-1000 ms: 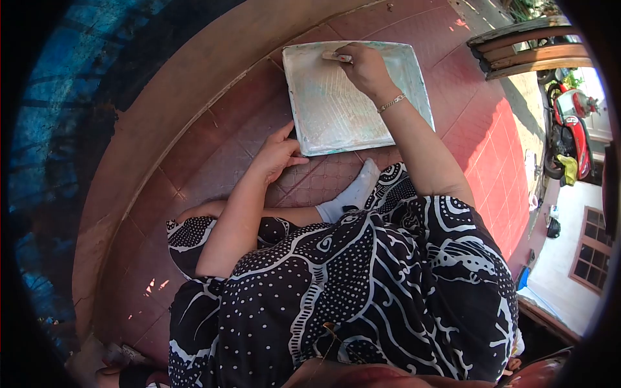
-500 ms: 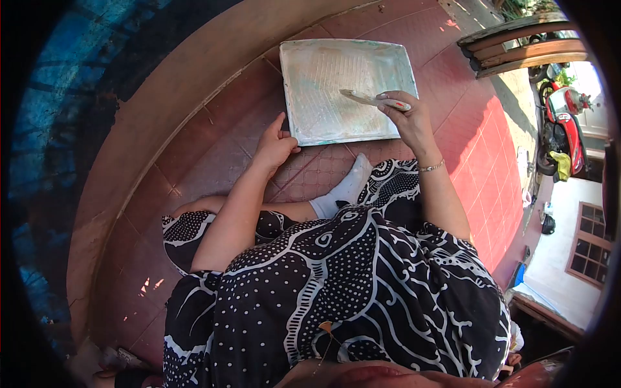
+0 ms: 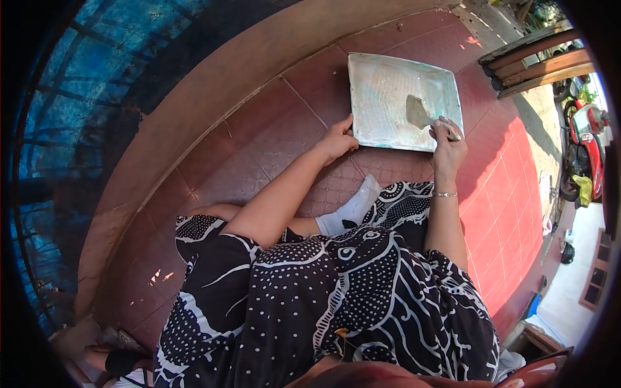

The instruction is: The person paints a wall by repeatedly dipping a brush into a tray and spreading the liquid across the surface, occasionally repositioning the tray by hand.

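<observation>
A white, paint-smeared shallow tray is in front of me, above the tiled floor, its inside streaked with pale green and beige. My left hand grips its near left corner, thumb along the side wall and fingers curled toward the underside. In my right hand is a flat paintbrush, pinched by its pale handle at the near right part of the tray. The brush's broad, brownish bristles overlap the tray's inside in this view. My right wrist wears a bracelet.
Red floor tiles surround me, with a low curved wall on the left. My socked foot lies just below the tray. Wooden beams and a red motorbike are at the right. A person's arm shows at the bottom left.
The tray has shifted right relative to my foot, with my left hand still on its corner. My right hand has turned the brush so its broad face shows. The camera view has also shifted.
</observation>
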`<control>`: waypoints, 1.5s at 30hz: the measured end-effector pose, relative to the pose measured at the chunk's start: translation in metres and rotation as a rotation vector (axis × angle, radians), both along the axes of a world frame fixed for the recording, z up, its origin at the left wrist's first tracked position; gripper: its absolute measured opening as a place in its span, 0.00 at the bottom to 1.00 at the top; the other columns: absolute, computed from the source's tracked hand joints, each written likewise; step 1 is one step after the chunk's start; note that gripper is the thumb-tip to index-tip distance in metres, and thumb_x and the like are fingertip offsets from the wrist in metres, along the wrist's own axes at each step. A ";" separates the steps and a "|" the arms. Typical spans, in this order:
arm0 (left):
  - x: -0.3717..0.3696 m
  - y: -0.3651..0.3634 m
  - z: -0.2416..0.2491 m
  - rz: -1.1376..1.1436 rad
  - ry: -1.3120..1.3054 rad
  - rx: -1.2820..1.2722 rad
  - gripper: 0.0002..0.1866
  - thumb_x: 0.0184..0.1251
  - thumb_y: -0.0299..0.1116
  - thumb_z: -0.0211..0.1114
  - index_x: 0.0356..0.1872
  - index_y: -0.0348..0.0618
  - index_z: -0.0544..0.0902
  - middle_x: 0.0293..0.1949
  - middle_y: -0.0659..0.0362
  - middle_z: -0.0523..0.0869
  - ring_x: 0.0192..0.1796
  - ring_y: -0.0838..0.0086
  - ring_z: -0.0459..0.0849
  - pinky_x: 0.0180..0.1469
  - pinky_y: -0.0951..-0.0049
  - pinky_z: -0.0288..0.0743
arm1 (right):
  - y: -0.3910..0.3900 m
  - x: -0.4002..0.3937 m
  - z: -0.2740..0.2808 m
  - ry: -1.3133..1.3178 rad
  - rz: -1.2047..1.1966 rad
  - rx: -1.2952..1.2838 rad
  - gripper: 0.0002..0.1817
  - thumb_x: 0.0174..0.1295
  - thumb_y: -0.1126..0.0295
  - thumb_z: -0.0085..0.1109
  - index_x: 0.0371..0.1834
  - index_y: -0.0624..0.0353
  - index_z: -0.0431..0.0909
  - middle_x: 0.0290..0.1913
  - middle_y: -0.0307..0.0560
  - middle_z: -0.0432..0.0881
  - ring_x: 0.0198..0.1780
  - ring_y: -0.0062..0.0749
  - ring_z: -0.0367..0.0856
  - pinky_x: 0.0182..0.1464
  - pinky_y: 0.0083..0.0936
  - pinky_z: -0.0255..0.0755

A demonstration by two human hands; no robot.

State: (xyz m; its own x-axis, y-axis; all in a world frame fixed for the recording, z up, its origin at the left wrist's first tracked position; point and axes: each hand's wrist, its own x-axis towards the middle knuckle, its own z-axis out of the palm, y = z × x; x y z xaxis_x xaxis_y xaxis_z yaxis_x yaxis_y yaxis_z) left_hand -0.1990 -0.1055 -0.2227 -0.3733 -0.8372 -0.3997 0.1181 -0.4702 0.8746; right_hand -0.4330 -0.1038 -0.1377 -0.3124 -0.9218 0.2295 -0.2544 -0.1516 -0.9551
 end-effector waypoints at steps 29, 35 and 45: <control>0.106 0.064 0.045 0.135 0.122 0.193 0.23 0.62 0.33 0.59 0.56 0.32 0.69 0.47 0.53 0.78 0.43 0.71 0.80 0.43 0.74 0.76 | 0.016 -0.008 0.007 0.802 -0.055 0.445 0.22 0.50 0.64 0.61 0.50 0.56 0.78 0.46 0.56 0.80 0.48 0.45 0.80 0.50 0.33 0.71; 0.127 0.029 0.004 0.296 -0.274 0.128 0.23 0.60 0.34 0.61 0.53 0.32 0.71 0.40 0.55 0.80 0.38 0.75 0.79 0.37 0.77 0.75 | -0.021 0.049 0.041 0.718 0.153 0.209 0.20 0.50 0.68 0.64 0.48 0.63 0.79 0.39 0.53 0.82 0.39 0.34 0.79 0.44 0.25 0.70; 0.138 0.020 0.003 0.281 -0.193 0.020 0.24 0.58 0.34 0.64 0.53 0.31 0.71 0.37 0.56 0.80 0.33 0.78 0.78 0.32 0.78 0.72 | -0.121 0.226 0.008 1.221 0.437 0.319 0.18 0.51 0.61 0.59 0.45 0.57 0.81 0.41 0.55 0.82 0.45 0.48 0.80 0.49 0.35 0.71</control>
